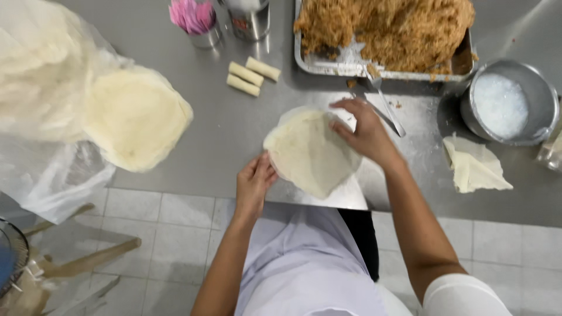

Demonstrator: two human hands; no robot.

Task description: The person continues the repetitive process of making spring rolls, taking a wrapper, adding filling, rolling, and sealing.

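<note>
A pale round wrapper sheet [307, 153] lies on the steel table [234, 134] near its front edge. My left hand [253, 182] pinches the sheet's near-left rim with its fingertips. On the far-right rim rests my right hand [363, 129], fingers curled over the edge. A metal tray [328, 65] of brown shredded filling [392, 29] stands behind the sheet, and a spoon [386, 104] lies between tray and sheet, just beside my right hand.
A stack of round wrappers [136, 117] sits on plastic bags [41, 88] at left. Three finished rolls [252, 76] lie at the back. A steel bowl of white paste [508, 102], a folded wrapper scrap [473, 167], and metal cups [202, 23] also stand around.
</note>
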